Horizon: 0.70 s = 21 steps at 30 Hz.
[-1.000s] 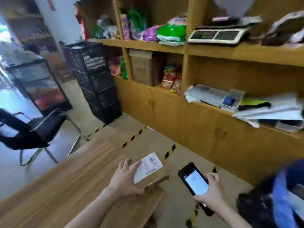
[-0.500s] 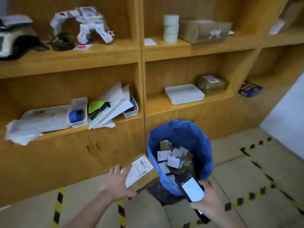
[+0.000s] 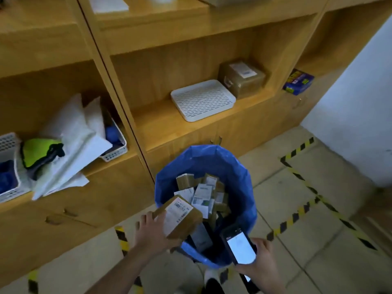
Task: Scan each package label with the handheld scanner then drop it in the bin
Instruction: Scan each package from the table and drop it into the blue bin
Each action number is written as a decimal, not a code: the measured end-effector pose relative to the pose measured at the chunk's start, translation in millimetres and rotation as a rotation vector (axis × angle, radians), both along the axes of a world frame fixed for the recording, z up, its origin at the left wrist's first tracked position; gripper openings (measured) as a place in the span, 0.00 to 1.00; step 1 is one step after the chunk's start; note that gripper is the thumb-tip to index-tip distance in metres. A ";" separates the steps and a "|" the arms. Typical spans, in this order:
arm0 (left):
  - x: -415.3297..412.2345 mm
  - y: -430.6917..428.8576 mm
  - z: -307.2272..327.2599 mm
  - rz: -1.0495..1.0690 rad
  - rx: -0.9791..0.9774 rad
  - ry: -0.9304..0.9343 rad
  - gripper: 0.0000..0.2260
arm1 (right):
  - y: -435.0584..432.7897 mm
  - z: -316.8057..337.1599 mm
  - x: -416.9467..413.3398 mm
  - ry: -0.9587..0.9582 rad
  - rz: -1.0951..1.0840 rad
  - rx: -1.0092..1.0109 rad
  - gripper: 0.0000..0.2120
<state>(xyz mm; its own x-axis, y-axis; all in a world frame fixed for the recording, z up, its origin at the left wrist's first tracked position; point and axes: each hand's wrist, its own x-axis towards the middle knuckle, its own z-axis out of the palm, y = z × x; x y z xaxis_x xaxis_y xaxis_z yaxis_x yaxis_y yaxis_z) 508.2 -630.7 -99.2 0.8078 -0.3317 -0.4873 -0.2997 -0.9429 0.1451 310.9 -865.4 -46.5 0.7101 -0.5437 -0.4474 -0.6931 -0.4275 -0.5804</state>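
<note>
While the left hand (image 3: 152,232) grips a brown cardboard package (image 3: 186,221) by its near-left end, fingers and thumb curled round the box, the package hangs tilted over the near-left rim of the bin (image 3: 244,187), with its white barcode label (image 3: 177,211) facing up. The bin is lined with a blue plastic bag and stands on the tiled floor just in front of the wooden shelving (image 3: 169,132). Inside it lies a heap of small labelled parcels (image 3: 201,194), brown boxes with white labels, jumbled at all angles. The right hand (image 3: 263,262) holds the handheld scanner (image 3: 239,245) at the near-right rim of the bin, fingers wrapped round its body; the lit white screen faces up and the dark casing slants towards the far left. Scanner and held package are near each other but apart. On the shelf beyond the bin sits a white slotted tray (image 3: 202,100), and just to its far right a tape-wrapped carton (image 3: 241,79) with a label on top. White mailer bags (image 3: 72,145) spill over the left shelf beside a white mesh basket (image 3: 115,153). Black-and-yellow hazard tape (image 3: 305,183) runs across the floor on the right
</note>
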 end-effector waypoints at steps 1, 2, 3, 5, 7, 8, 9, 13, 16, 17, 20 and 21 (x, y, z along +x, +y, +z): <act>5.0 -7.7 -4.8 0.006 0.008 0.003 0.54 | -7.4 -5.2 9.5 0.007 -0.009 0.021 0.31; 9.4 -16.0 -9.3 0.019 0.016 0.012 0.53 | -14.3 -10.8 19.5 0.016 -0.022 0.044 0.31; 13.4 -24.3 -13.3 0.036 0.024 0.025 0.53 | -19.7 -15.6 29.2 0.032 -0.039 0.070 0.31; 21.2 -42.8 -22.7 0.083 0.029 0.065 0.51 | -31.9 -27.1 48.3 0.054 -0.074 0.110 0.33; 33.3 -65.3 -35.1 0.138 0.022 0.114 0.51 | -48.9 -43.9 69.8 0.067 -0.082 0.127 0.35; 41.0 -77.6 -42.6 0.171 0.020 0.133 0.51 | -58.7 -53.8 81.8 0.070 -0.086 0.126 0.36; 50.0 -90.4 -52.2 0.204 0.016 0.142 0.51 | -69.1 -64.5 95.3 0.068 -0.098 0.130 0.36; 82.6 -138.5 -101.8 0.259 0.002 0.190 0.50 | -102.5 -119.6 143.8 0.099 -0.230 0.175 0.37; 96.6 -173.5 -141.9 0.280 0.014 0.210 0.50 | -118.5 -164.7 162.1 0.082 -0.303 0.198 0.39; 99.7 -183.8 -153.6 0.286 0.019 0.209 0.49 | -122.1 -177.7 165.2 0.081 -0.309 0.201 0.39; 104.1 -208.6 -183.7 0.264 0.050 0.203 0.48 | -127.7 -208.1 165.4 0.089 -0.322 0.207 0.37; 104.7 -214.8 -192.2 0.253 0.064 0.203 0.48 | -127.9 -214.4 164.1 0.094 -0.318 0.209 0.36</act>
